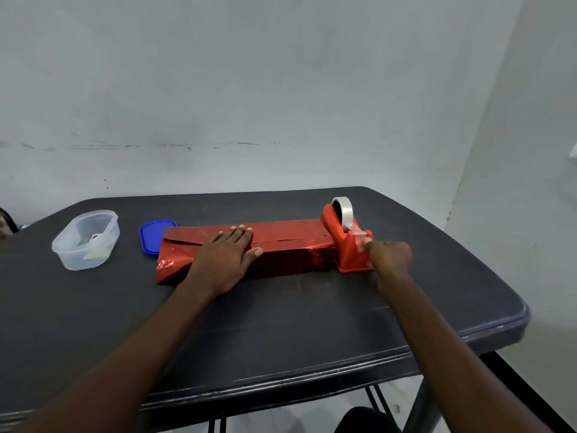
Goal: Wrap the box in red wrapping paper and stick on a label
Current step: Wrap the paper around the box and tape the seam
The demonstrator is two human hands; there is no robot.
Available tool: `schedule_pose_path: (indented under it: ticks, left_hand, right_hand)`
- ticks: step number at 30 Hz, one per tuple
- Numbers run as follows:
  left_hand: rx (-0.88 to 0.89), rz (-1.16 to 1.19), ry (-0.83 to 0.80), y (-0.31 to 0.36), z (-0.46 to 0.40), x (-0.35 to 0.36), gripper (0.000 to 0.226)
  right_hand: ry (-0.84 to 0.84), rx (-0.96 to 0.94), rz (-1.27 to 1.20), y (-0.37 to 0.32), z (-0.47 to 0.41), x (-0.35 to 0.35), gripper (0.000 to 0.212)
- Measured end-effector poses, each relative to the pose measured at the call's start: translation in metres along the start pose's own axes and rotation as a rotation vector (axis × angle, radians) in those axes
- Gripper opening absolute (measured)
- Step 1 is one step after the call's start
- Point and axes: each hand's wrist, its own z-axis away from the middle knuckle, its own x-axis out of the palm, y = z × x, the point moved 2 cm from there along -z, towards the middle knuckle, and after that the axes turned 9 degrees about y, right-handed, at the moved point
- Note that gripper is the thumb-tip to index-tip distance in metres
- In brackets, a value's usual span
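A long box wrapped in shiny red paper (290, 254) lies across the middle of the dark table (281, 326). My left hand (224, 257) lies flat on its top, fingers straight, pressing the paper's overlapping edge down. At the box's right end stands a red tape dispenser (345, 242) with a roll of clear tape (343, 210). My right hand (387, 254) is at the dispenser's front, its thumb and fingers pinching the tape end by the cutter. The paper at the box's left end sticks out loosely folded.
A clear plastic tub (86, 239) with small paper pieces inside stands at the table's left. Its blue lid (153, 237) lies flat just behind the box's left end. A pale wall runs behind the table; the table's front edge is near me.
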Motion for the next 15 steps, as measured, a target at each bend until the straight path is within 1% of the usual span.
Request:
schedule_pose_path:
  ticks: [1,2,7,15]
  left_hand:
    - [0.002,0.000,0.000,0.001,0.000,0.000,0.086]
    - [0.004,0.002,0.001,0.002,-0.001,0.000,0.084]
    - [0.005,0.002,-0.005,0.004,0.000,0.000,0.081]
    - [0.011,0.020,0.018,0.002,0.000,0.002,0.085]
  right_hand:
    - [0.008,0.009,-0.001,0.005,0.003,-0.002,0.030]
    - [0.011,0.022,-0.023,0.007,0.006,-0.003,0.030]
    - [-0.029,0.111,-0.193,0.015,0.010,0.002,0.013]
    - [0.004,0.257,-0.355,0.016,0.025,0.009,0.018]
